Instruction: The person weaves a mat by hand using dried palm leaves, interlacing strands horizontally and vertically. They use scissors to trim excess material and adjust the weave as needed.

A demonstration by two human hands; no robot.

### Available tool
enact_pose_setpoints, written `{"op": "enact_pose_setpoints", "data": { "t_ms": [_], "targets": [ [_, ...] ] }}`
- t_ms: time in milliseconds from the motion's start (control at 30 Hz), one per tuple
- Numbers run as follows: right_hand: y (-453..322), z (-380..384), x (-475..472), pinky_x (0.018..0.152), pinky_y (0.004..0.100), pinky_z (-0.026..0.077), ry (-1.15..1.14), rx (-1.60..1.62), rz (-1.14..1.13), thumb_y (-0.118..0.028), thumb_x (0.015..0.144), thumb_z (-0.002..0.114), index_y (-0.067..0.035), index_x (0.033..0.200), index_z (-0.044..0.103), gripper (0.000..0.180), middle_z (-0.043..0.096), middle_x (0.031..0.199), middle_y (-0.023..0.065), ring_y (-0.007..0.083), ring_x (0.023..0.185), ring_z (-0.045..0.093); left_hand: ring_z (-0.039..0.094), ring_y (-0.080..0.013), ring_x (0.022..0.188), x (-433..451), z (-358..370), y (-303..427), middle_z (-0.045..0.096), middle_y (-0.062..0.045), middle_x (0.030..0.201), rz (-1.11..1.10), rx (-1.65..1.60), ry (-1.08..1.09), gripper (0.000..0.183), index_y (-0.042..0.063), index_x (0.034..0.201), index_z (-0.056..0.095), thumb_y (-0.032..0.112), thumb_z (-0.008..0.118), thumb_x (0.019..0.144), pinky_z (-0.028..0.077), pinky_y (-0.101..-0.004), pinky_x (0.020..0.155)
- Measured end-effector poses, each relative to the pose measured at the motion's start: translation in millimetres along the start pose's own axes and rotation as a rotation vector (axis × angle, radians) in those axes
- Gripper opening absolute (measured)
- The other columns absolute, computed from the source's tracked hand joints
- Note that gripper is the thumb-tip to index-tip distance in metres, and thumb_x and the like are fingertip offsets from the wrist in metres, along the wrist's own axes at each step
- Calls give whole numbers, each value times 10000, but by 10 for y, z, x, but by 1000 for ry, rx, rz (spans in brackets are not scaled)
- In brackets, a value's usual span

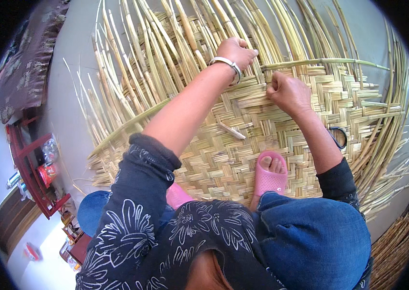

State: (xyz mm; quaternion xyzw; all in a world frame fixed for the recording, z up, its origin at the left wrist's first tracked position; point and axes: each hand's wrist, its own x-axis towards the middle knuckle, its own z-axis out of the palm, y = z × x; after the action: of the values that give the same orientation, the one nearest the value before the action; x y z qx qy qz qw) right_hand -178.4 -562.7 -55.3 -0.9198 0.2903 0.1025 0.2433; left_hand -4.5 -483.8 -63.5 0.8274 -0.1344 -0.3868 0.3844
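Observation:
A mat of flat split reeds [226, 159] in a twill weave lies before me, its loose upright strips [190, 40] fanning out beyond the woven part. My left hand [236, 54], with a pale bangle [226, 62] at the wrist, bends its fingers around upright strips at the weave's far edge. Close by on the right, my right hand [289, 92] is curled into a fist against the woven edge; its fingertips are hidden. A greenish cross reed [320, 62] runs rightward over the strips from between the hands. Another greenish length [128, 125] shows left of my left forearm.
A short loose reed piece [231, 131] lies on the mat. Beside my right forearm is a black loop-shaped handle [338, 137]. My foot in a pink slipper [271, 174] rests on the weave. Long reeds [382, 145] line the right side; a dark red wooden stand [32, 170] is left.

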Motion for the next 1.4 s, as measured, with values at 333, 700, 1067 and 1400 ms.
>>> {"op": "enact_pose_setpoints", "data": {
  "t_ms": [333, 700, 1067, 1400],
  "targets": [
    [-91, -116, 126, 713, 481, 532, -93, -134, -7, -507, 859, 576, -95, 875, 693, 429, 702, 858, 162, 348, 816, 682, 695, -256, 867, 146, -38, -22, 725, -154, 915, 21, 90, 91, 220, 35, 906, 729, 210, 727, 772, 534, -341, 828],
    [-38, -90, 104, 714, 451, 536, -39, -30, 38, -441, 842, 593, -91, 880, 689, 364, 700, 846, 155, 318, 805, 685, 660, -275, 961, -235, 165, 68, 677, -165, 1030, 328, 321, 198, 249, 23, 1036, 672, 177, 696, 842, 518, -365, 891],
    [785, -331, 92, 600, 215, 536, -29, 1274, 389, -161, 977, 542, -14, 1099, 580, 195, 649, 853, 53, 98, 691, 639, 630, -287, 901, -528, 623, 172, 601, -105, 1007, 327, 535, 87, 286, 95, 921, 674, 334, 761, 788, 510, -400, 811],
    [892, -551, 752, 848, 263, 550, -65, 1298, 33, -109, 961, 504, -20, 1162, 599, 239, 650, 1058, 73, 143, 968, 661, 644, -301, 832, -322, 539, 222, 656, -125, 925, 233, 376, -2, 311, 59, 815, 663, 328, 801, 742, 509, -401, 772]
  ]
}}
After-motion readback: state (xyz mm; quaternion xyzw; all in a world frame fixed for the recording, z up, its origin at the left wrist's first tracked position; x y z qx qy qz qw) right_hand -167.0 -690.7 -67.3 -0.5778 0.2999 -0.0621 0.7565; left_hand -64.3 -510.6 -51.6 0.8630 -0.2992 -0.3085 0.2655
